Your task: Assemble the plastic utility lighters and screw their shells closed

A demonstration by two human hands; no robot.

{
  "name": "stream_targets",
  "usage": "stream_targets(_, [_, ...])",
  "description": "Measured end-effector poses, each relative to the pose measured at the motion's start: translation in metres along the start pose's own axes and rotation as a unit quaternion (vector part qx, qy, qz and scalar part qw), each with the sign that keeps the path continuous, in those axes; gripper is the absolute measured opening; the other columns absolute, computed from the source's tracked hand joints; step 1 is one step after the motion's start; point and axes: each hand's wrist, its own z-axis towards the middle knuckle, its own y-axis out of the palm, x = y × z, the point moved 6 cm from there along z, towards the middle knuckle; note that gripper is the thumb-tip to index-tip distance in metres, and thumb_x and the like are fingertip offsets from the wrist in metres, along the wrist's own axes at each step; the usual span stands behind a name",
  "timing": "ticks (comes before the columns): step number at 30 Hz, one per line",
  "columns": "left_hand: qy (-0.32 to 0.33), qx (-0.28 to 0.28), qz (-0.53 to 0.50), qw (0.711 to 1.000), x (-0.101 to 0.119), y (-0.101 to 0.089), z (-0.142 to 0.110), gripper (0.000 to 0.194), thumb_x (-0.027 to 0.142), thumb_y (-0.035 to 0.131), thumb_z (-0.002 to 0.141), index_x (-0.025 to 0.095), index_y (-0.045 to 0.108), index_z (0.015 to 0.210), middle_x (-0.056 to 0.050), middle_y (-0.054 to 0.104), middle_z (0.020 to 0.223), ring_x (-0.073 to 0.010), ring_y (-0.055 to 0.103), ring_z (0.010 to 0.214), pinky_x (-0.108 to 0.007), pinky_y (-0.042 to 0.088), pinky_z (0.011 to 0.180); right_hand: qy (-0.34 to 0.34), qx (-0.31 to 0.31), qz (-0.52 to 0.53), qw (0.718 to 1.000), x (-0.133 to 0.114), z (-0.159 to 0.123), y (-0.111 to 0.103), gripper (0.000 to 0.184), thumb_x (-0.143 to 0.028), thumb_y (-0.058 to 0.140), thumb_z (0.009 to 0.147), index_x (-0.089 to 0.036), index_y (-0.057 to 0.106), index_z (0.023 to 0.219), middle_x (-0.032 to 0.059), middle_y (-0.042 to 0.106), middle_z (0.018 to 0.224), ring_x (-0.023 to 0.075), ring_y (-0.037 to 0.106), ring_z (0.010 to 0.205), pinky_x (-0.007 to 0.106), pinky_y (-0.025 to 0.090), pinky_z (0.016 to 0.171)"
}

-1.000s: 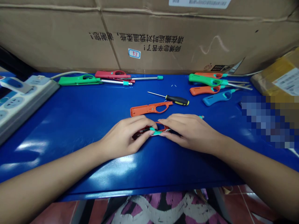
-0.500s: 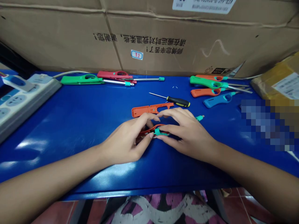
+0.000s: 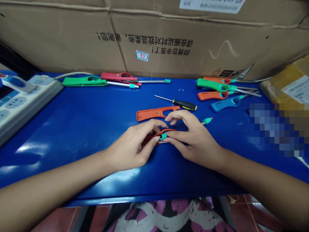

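Observation:
My left hand (image 3: 135, 145) is closed around the handle end of an opened orange lighter (image 3: 158, 133), low over the table. Thumb and fingers of my right hand (image 3: 196, 140) pinch the lighter's small teal trigger (image 3: 163, 136), while its index finger arches above without touching. Much of the lighter is hidden by both hands. Past my right hand a teal-tipped piece (image 3: 207, 121) sticks out; whether it joins the lighter is hidden. Just behind my fingers lies a loose orange half-shell (image 3: 147, 114), inner side up.
Behind the half-shell lies a black-and-yellow screwdriver (image 3: 184, 105). Several lighters (image 3: 214, 84) are piled at the back right; green (image 3: 80, 81) and red (image 3: 118, 76) ones lie back left. A power strip (image 3: 29, 96) stands left, a large carton (image 3: 154, 42) behind, a taped box (image 3: 287, 80) right.
My right hand's index finger has lifted and curled away from my left fingers. The teal trigger has shifted slightly between the pinching fingers. My left hand has hardly moved.

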Motion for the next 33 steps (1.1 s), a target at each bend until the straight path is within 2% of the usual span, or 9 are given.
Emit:
stream_targets(8, [-0.005, 0.031, 0.007, 0.999, -0.0012, -0.0045, 0.0031, 0.025, 0.018, 0.049, 0.099, 0.015, 0.061, 0.121, -0.002, 0.072, 0.092, -0.0116, 0.066, 0.075, -0.022, 0.05, 0.065, 0.023, -0.022, -0.007, 0.999, -0.0007, 0.0001, 0.0002, 0.011, -0.018, 0.064, 0.093, -0.014, 0.073, 0.088, 0.0143, 0.057, 0.125, 0.0232, 0.059, 0.109, 0.045, 0.048, 0.097])
stream_targets(13, [-0.02, 0.032, 0.01, 0.999, -0.0009, -0.0048, 0.003, 0.026, 0.018, 0.049, 0.099, 0.014, 0.062, 0.121, -0.001, 0.071, 0.088, -0.0112, 0.065, 0.071, -0.022, 0.05, 0.063, 0.033, -0.027, -0.012, 0.999, 0.0004, 0.0, 0.0018, 0.01, -0.018, 0.064, 0.093, -0.015, 0.072, 0.088, 0.0132, 0.057, 0.126, 0.023, 0.06, 0.111, 0.045, 0.046, 0.097])
stream_targets(23, [-0.041, 0.027, -0.004, 0.999, -0.0019, -0.0039, 0.0043, 0.027, 0.019, 0.048, 0.099, 0.015, 0.062, 0.122, -0.002, 0.073, 0.09, -0.0129, 0.067, 0.075, -0.023, 0.051, 0.063, 0.059, -0.028, 0.045, 0.997, 0.0023, -0.0006, 0.0012, 0.008, -0.016, 0.066, 0.092, -0.017, 0.073, 0.088, 0.0129, 0.057, 0.128, 0.0231, 0.06, 0.115, 0.045, 0.048, 0.099])
stream_targets(29, [-0.039, 0.024, 0.0, 0.999, -0.0031, -0.0023, 0.0035, 0.029, 0.018, 0.049, 0.099, 0.015, 0.06, 0.125, -0.004, 0.074, 0.095, -0.0137, 0.069, 0.077, -0.023, 0.051, 0.064, 0.056, -0.044, 0.033, 0.997, 0.0017, -0.0005, 0.0053, 0.019, -0.018, 0.061, 0.095, -0.019, 0.073, 0.081, 0.0114, 0.057, 0.128, 0.0227, 0.059, 0.117, 0.046, 0.046, 0.102])
stream_targets(33, [-0.023, 0.03, -0.002, 0.999, -0.0015, -0.0027, 0.0037, 0.027, 0.017, 0.048, 0.099, 0.015, 0.061, 0.122, -0.003, 0.073, 0.09, -0.0125, 0.066, 0.071, -0.023, 0.051, 0.063, 0.041, -0.042, 0.014, 0.998, -0.0001, 0.0004, 0.0057, 0.021, -0.018, 0.058, 0.097, -0.019, 0.072, 0.082, 0.0124, 0.056, 0.129, 0.0238, 0.057, 0.116, 0.047, 0.047, 0.101])
